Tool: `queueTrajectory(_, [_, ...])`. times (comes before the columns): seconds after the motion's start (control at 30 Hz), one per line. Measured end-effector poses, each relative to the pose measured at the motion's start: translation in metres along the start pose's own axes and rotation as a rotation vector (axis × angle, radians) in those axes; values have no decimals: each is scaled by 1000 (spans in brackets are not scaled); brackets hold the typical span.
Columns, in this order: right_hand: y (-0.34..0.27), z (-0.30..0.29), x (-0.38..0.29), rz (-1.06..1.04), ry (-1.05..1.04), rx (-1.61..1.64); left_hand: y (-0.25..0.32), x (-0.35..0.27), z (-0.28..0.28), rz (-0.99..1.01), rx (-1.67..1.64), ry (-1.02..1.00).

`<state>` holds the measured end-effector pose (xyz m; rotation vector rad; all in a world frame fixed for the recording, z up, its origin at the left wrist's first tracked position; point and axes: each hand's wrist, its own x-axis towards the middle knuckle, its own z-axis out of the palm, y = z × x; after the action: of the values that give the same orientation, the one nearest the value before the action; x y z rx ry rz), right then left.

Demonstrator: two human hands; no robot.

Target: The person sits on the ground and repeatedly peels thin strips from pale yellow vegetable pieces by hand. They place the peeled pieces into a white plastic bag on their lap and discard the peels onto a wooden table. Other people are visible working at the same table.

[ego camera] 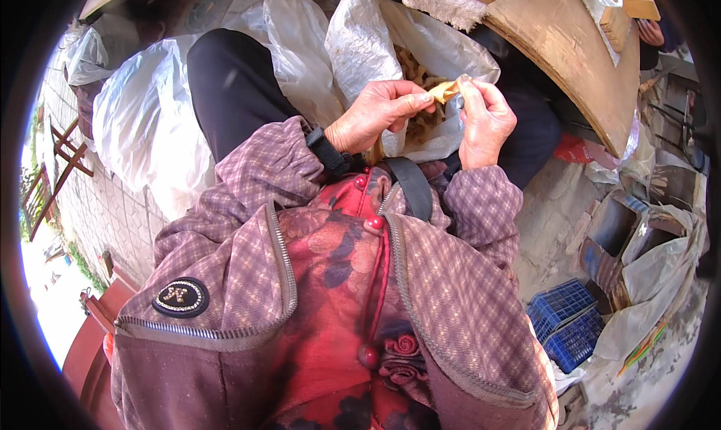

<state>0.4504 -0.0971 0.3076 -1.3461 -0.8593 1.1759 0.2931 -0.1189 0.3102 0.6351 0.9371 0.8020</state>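
A small yellowish, twisted strip point(444, 91), perhaps dried husk or peel, is stretched between both hands over my lap. My left hand point(382, 112) pinches its left end between thumb and forefinger. At its other end, the thumb and fingertips of my right hand point(485, 119) are closed on it. Beneath the hands a white woven plastic sack point(363, 41) gapes between my knees. Inside it lie many similar brownish, curled pieces point(418, 127), partly hidden by my hands. A black strap band point(329, 152) circles my left wrist.
A curved wooden tabletop point(555, 41) overhangs ahead on the right, with wood blocks point(615, 27) and a white cloth point(445, 3). Another person's hand point(651, 33) is beyond it. A stuffed white plastic bag point(152, 120) stands left; blue plastic baskets point(566, 323) sit on the right.
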Motion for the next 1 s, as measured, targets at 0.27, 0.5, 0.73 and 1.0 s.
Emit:
queueTrajectory(0.27, [-12, -14, 2, 257, -216, 39, 3, 1, -15, -142, -182, -207])
queueTrajectory(0.5, [-11, 8, -12, 349, -369, 58, -4, 4, -17, -124, -134, -240])
queueTrajectory(0.73, [-9, -1, -13, 324, -219, 199, -1, -5, -13, -109, -46, -155])
queueTrajectory(1.0, [-19, -10, -13, 241, -193, -20, 3, -8, -11, -98, 37, -135])
